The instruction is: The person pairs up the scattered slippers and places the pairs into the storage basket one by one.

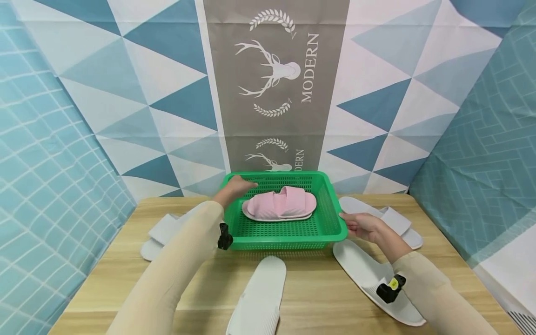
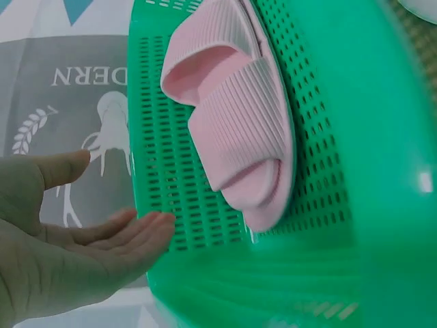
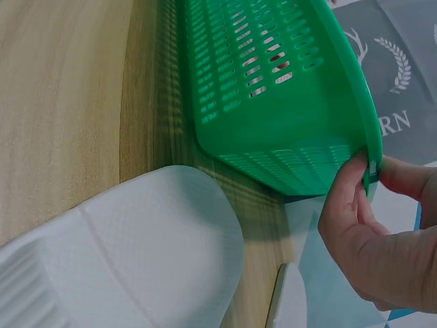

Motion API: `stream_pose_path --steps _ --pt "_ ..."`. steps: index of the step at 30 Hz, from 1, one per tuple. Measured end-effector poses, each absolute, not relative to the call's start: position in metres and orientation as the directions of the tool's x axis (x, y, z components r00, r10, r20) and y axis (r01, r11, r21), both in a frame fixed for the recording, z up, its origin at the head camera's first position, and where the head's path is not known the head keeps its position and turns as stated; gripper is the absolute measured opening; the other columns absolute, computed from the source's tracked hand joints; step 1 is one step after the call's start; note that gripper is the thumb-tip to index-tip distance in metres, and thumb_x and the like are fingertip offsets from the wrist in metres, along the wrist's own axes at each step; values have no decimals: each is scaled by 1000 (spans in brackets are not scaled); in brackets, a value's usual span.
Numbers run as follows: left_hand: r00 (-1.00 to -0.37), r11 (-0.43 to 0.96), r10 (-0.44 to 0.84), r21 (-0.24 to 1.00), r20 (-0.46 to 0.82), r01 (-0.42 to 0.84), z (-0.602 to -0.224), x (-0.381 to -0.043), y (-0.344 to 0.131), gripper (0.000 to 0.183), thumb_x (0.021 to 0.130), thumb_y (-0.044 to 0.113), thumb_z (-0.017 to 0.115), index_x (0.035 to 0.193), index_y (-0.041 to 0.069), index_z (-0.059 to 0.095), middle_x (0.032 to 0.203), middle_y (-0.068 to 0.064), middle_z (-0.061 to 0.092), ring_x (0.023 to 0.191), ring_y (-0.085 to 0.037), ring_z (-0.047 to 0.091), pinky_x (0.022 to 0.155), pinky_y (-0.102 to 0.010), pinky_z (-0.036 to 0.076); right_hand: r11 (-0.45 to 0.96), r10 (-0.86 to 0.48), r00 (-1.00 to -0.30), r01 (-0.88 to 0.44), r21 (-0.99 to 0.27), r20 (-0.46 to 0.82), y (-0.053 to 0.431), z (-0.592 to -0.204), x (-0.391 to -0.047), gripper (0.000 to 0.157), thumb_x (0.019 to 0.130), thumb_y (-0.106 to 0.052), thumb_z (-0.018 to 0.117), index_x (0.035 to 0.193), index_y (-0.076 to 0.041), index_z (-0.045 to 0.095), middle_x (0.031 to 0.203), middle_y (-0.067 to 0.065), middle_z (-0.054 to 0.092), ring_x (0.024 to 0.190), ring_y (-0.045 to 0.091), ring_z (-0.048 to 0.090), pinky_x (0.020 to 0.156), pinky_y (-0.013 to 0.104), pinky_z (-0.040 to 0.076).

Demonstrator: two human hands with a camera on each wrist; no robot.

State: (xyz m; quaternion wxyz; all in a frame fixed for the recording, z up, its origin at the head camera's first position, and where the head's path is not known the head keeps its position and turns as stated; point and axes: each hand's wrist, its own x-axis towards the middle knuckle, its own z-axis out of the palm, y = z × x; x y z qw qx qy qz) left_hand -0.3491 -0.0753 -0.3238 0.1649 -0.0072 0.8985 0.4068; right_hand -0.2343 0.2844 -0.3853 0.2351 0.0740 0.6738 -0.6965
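Observation:
A green plastic basket (image 1: 276,239) with slotted walls stands at the back of the table. Inside it lies a pair of pink slippers (image 1: 280,204), set side by side with ribbed straps. My left hand (image 1: 236,188) is at the basket's left rim, fingers extended and thumb apart; in the left wrist view its fingertips (image 2: 160,225) overlap the rim. On the other side, my right hand (image 1: 362,225) pinches the right rim between thumb and fingers, seen closely in the right wrist view with the right hand (image 3: 375,239) at the basket's corner.
White slippers lie around the basket: one slipper (image 1: 157,235) at left, partly behind my sleeve, one slipper (image 1: 259,293) in front, another slipper (image 1: 356,260) under my right forearm, and one (image 1: 398,221) at back right. A patterned cloth backdrop (image 1: 276,125) hangs behind the wooden table (image 1: 310,288).

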Motion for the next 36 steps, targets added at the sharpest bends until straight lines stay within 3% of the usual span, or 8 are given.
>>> stream_pose_path --steps 4,9,14,18,22,24,30,36 --pt "-950 647 161 755 -269 -104 -323 -339 -87 29 95 29 58 95 0 59 78 -6 60 66 -13 57 65 -25 49 -13 -219 -870 456 -890 -442 284 -384 -232 13 100 -20 49 97 -14 60 83 -8 69 79 4 65 77 17 56" --pt "-939 667 242 745 -243 -21 -317 -323 -97 49 99 27 51 134 -7 49 131 -25 58 118 -33 60 99 -42 52 -44 -218 -869 464 -885 -445 281 -380 -232 12 100 -18 47 99 -11 57 80 -7 68 77 5 64 75 18 56" --pt "-943 747 278 658 -184 92 -313 -304 -105 45 99 30 51 128 -4 57 121 -22 65 106 -31 65 90 -40 56 -70 -218 -868 470 -880 -446 280 -379 -230 13 102 -17 42 107 -9 51 83 -5 66 78 7 63 75 19 55" --pt "-946 793 306 577 -105 192 -313 -285 -110 36 98 28 54 109 -2 69 97 -17 71 73 -19 61 65 -29 52 -71 -220 -870 465 -882 -441 281 -378 -227 14 102 -18 41 104 -12 53 85 -5 64 79 7 62 75 19 55" --pt "-947 797 318 552 -42 244 -316 -268 -114 33 96 25 56 106 -4 69 101 -19 69 82 -25 64 71 -33 55 -5 -191 -874 456 -890 -447 281 -376 -222 15 101 -21 45 106 -10 54 85 -6 64 79 6 62 75 19 55" --pt "-947 801 319 542 -25 255 -319 -263 -114 37 96 25 56 116 -5 64 115 -21 66 104 -32 63 85 -41 56 55 -164 -879 445 -894 -448 282 -377 -220 26 101 -23 47 117 -4 52 85 -7 64 79 5 61 75 18 55" --pt "-957 803 287 536 39 262 -329 -245 -117 39 96 25 57 121 -5 59 117 -20 65 109 -33 62 91 -45 53 276 -141 -915 331 -902 -379 287 -377 -209 63 102 -28 45 142 17 26 87 -8 65 79 1 65 79 21 58" --pt "-963 791 237 550 129 268 -339 -224 -124 35 94 22 60 119 -3 60 118 -21 65 110 -36 61 92 -48 52 501 -103 -950 207 -840 -295 294 -378 -190 59 101 -31 46 132 19 40 101 17 71 86 12 69 80 30 59"
